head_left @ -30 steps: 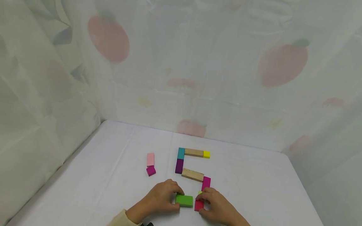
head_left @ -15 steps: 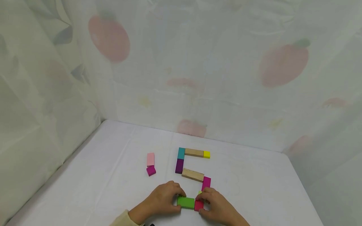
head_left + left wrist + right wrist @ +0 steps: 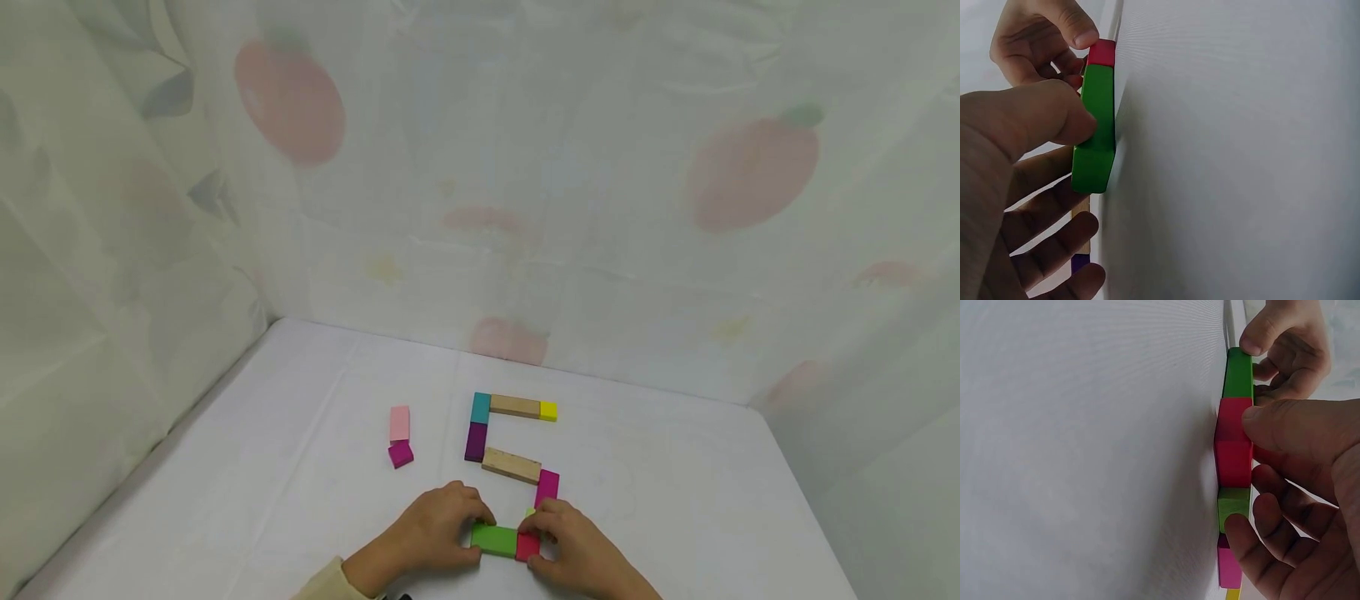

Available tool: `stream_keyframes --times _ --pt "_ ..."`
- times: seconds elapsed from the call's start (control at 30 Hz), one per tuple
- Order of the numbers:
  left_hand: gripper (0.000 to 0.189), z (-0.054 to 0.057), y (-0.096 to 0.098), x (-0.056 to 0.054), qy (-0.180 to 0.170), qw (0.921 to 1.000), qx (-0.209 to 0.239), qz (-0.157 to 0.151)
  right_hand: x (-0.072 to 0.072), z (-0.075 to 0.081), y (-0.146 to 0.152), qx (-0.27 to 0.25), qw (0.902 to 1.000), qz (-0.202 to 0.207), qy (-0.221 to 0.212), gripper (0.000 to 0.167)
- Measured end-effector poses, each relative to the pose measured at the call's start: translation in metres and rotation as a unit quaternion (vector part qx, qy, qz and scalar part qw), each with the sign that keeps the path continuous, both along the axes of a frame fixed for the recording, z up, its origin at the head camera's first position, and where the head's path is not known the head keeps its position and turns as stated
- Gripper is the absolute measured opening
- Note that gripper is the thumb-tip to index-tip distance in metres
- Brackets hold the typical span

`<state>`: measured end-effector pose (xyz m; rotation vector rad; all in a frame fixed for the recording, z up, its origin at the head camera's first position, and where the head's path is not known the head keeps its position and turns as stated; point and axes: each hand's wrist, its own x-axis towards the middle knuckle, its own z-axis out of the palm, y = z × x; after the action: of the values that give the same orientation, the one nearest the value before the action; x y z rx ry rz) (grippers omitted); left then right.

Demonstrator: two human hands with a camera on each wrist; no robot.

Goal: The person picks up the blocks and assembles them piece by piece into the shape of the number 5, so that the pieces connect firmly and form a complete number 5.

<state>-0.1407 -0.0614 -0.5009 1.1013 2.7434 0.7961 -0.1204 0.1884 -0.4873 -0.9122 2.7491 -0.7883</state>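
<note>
My left hand pinches a green block between thumb and fingers on the table. The block's right end meets a red block, which my right hand pinches. In the right wrist view a light green block follows the red block, then a magenta block. Farther back in the head view, the magenta block meets a plain wooden block. A purple block, a teal block, another wooden block and a yellow block continue the winding line.
Left of the line, a pink block and a small magenta block lie close together on the white table. A fruit-print curtain hangs behind the table, with pale cloth at both sides.
My left hand has slid the green block right and slightly nearer, closing the gap to the red block. My right hand has stayed nearly still on the red block.
</note>
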Motion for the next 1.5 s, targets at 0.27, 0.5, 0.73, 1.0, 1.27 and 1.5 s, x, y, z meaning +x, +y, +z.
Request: stream_keyframes --times 0.27,0.5,0.73,1.0,1.27,1.5 --pt "0.028 0.007 -0.008 -0.003 -0.002 0.9996 -0.011 0.024 -0.001 0.000 -0.002 0.007 0.9991 -0.017 -0.037 0.026" --pt "0.026 0.021 -0.032 -0.019 0.036 0.9961 -0.010 0.080 -0.001 0.000 -0.003 0.011 0.9981 -0.026 -0.056 0.025" --pt "0.027 0.033 -0.061 -0.040 0.076 0.9905 -0.029 0.111 -0.001 -0.003 -0.002 0.012 0.9988 -0.024 -0.040 0.024" --pt "0.027 0.041 -0.091 -0.060 0.076 0.9855 -0.061 0.139 -0.001 -0.004 -0.002 0.009 0.9987 -0.022 -0.045 0.024" --pt "0.034 0.041 -0.108 -0.081 0.022 0.9823 -0.064 0.175 0.000 -0.005 -0.002 0.006 0.9993 -0.017 -0.032 0.023" --pt "0.043 0.034 -0.115 -0.095 -0.020 0.9768 -0.073 0.200 0.000 -0.005 -0.002 0.005 0.9991 -0.016 -0.037 0.023"
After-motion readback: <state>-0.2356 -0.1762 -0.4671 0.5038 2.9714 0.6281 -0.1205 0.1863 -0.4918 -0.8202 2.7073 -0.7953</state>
